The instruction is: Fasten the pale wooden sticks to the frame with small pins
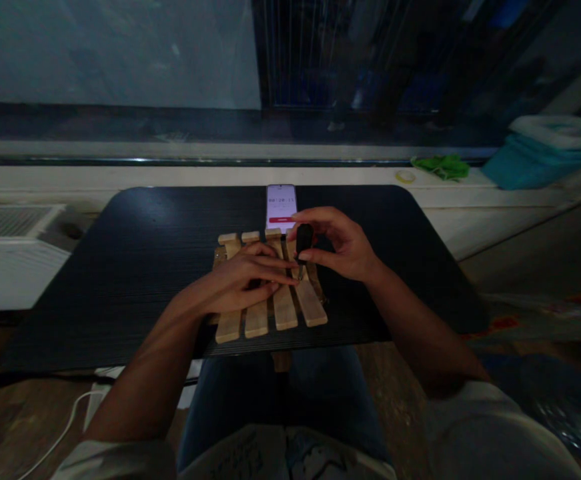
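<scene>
A small slatted wooden piece point(285, 312) lies on the dark table in front of me, with several pale slats side by side. My left hand point(245, 277) rests flat across the slats, its fingers stretched toward the right-hand slat. In my right hand point(343, 243) a screwdriver with a short black handle point(304, 241) stands nearly upright, gripped between thumb and fingers. Its metal tip meets the rightmost slat close to my left fingertips. Whether a screw sits under the tip is too small to make out.
Behind the slats, a phone point(281, 200) with a lit timer lies on the black table point(170, 220). On the window sill are a green cloth-like bundle point(443, 167), a roll of tape point(405, 176) and a teal container point(525, 160). A white radiator point(15, 233) stands left.
</scene>
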Available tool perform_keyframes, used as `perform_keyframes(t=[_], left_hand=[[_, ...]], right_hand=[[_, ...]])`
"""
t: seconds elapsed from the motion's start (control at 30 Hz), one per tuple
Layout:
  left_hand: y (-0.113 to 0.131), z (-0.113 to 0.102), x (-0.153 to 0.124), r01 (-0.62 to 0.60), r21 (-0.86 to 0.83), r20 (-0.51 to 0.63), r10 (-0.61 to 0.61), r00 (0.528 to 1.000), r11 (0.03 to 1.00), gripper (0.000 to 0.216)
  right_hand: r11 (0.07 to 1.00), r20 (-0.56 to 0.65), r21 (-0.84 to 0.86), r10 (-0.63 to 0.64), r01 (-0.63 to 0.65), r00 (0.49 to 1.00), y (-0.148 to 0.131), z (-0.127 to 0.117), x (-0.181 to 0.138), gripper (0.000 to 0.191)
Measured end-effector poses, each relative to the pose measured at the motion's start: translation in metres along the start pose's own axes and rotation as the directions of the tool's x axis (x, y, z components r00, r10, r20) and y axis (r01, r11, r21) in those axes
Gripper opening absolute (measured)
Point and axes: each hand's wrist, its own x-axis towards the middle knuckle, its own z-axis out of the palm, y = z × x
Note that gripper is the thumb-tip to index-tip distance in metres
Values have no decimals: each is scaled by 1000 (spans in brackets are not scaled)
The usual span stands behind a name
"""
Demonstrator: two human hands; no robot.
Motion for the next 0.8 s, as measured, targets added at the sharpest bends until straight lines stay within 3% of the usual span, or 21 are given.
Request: perform_keyframes(t=[0.17, 0.8], left_hand=[[1, 0, 0, -5, 3, -11, 5, 1000, 1000, 33], [1, -1, 1, -13, -1, -9, 13, 1000, 1000, 33]], right_hand=[[999, 3, -34, 25, -25, 1000, -2, 0, 1, 42], [994, 30, -71, -81, 82, 996, -2, -1, 2, 34]])
